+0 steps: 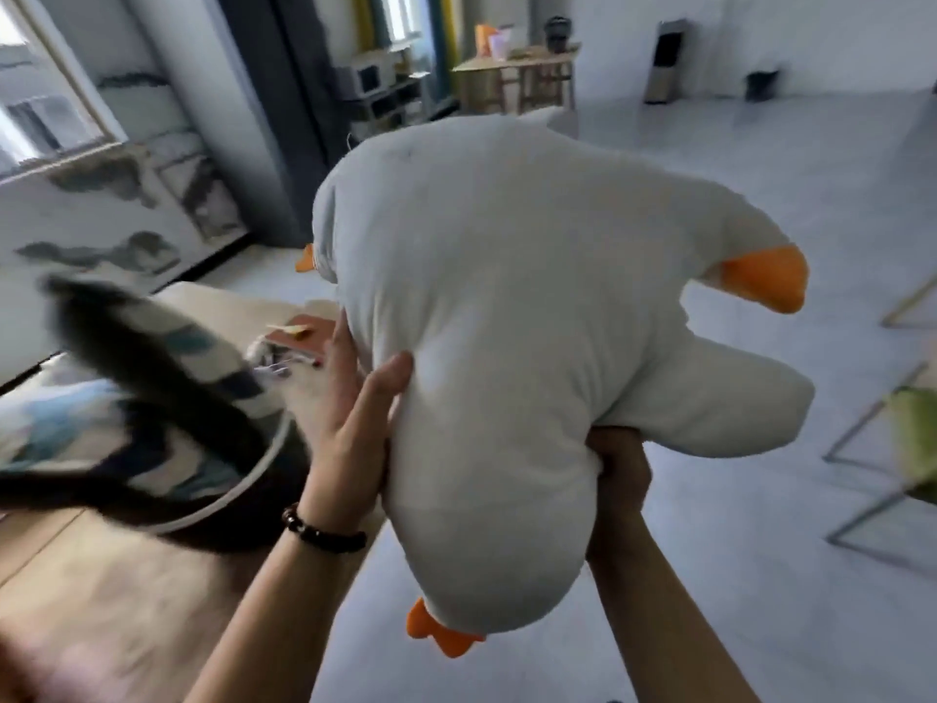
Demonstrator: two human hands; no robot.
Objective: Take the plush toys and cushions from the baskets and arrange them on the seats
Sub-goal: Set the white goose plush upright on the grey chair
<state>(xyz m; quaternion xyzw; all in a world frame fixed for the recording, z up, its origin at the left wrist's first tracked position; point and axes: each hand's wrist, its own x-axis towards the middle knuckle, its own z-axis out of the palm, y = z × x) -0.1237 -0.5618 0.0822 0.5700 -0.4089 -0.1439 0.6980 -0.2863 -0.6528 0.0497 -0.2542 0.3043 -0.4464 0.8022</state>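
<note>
Far to the left of the fingers, low in the view: a round basket [243,487] with a pale hoop rim, blurred, filled with a cushion [66,433] in a blue, black and white pattern. Above it a dark blurred band, not possible to name. Just beside the left fingertips, on their left side, a small orange-pink tag [304,333] and some pale striped fur, too blurred to say of what toy.

Left hand [350,428] up in front of the chest, with a dark bead bracelet [322,531] at the wrist. Fingers [338,347] straight and close together, laid flat along the left flank of the plush goose [507,307]; thumb [393,380] pressed into the white fabric at the front. No curl round the toy, only flat pressing.

Between both hands and mostly above them: the plush goose, big and white, held up in the air, well apart from the basket. Most of the body above the fingertips; the lower end hanging between the two forearms, with an orange webbed foot [441,632] at the very bottom, below both wrists. Another orange part [770,284] up and to the right of the right fingers, and a small orange tip [304,258] above the left fingertips.

Right hand [621,474] under the toy, fingers curled and sunk into the fabric, gripping a fold at the root of a stubby white wing [710,398]. Fingertips hidden in the plush.

To the right of the right hand, near the frame edge: a chair [917,438] with a green seat and thin metal legs, on the grey floor [735,550]. Far behind the goose, a wooden table [512,68] with small things on top.
</note>
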